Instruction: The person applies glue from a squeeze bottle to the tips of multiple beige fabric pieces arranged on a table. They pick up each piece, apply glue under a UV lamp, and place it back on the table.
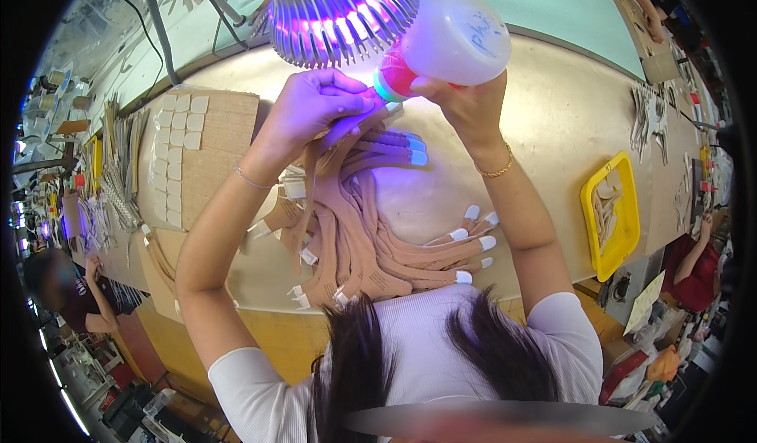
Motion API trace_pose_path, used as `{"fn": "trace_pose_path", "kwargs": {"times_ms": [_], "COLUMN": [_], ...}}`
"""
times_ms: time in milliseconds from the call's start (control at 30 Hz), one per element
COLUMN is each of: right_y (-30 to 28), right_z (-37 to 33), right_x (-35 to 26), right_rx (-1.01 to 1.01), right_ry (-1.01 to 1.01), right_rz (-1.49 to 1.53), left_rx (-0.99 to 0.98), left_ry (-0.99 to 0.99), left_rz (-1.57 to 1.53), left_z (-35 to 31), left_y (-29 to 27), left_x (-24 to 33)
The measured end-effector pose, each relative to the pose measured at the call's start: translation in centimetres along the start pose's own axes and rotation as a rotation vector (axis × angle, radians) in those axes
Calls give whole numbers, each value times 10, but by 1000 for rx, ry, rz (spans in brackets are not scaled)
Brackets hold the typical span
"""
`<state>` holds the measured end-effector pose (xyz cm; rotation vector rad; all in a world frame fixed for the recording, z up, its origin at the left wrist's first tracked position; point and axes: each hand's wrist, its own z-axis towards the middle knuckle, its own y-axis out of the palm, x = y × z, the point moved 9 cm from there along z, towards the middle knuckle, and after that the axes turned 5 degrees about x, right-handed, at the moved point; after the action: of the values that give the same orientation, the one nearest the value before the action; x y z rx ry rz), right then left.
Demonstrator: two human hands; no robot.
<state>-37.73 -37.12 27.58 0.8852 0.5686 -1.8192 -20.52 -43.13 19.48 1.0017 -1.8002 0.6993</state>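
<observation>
Under the glowing lamp, my left hand (322,106) is closed in a pinch on the end of a tan fabric strap (347,128), tinted purple by the light. My right hand (471,104) is wrapped round a translucent white squeeze bottle (461,41), tipped over so its red neck and green-ringed end point at my left fingers. Whether the nozzle touches the strap is hidden by the fingers. Below both hands lies a pile of tan straps (359,238), several with white tips (461,235) fanned to the right.
A finned lamp (343,17) with purple light hangs close above my hands. Cardboard with white squares (225,120) lies at left. A yellow tray (629,206) holds small tan pieces at right. Other people sit at the far left and right.
</observation>
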Motion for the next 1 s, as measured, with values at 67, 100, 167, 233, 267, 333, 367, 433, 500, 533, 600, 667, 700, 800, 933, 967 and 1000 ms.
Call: {"fn": "trace_pose_path", "kwargs": {"times_ms": [67,100,167,233,267,333,367,433,500,533,600,667,700,800,933,967,1000], "right_y": [-1,-1,-2,-3,-3,-3,-4,-5,-7,-7,-8,-9,-10,-10,-12,-12,-12], "right_z": [0,0,-1,0,1,1,2,3,3,4,4,4,4,3,3,4,4], "right_x": [2,1,0,0,0,1,1,1,1,3,4,3,5,8,9,10,9], "right_rx": [-3,-11,0,7,11,3,0,3,-2,-12,-10,19,18,12,6,5,-8], "right_ry": [21,25,31,38,41,65,62,51,47,56,52,24,41,62,69,81,70], "right_rz": [-28,-16,4,-8,-22,24,37,-11,-46,-52,-34,9,-2,-25,-45,-47,-68], "left_rx": [7,14,6,-3,-5,-10,-13,-18,-21,-16,-14,-12,-19,-4,-12,-17,-21], "left_ry": [39,50,38,18,3,-9,-7,-8,-20,-13,-20,-25,-23,22,13,9,4], "left_rz": [-15,-21,-20,-2,15,22,12,8,13,23,17,28,15,-35,-23,-18,-13], "left_z": [-1,-1,-3,-4,-5,-5,-6,-6,-7,-8,-9,-9,-9,-10,-10,-11,-12], "left_y": [0,-1,-1,0,0,0,1,2,3,2,1,0,0,1,2,2,3], "left_x": [2,3,2,1,0,0,1,1,0,0,0,0,0,2,1,1,1]}}
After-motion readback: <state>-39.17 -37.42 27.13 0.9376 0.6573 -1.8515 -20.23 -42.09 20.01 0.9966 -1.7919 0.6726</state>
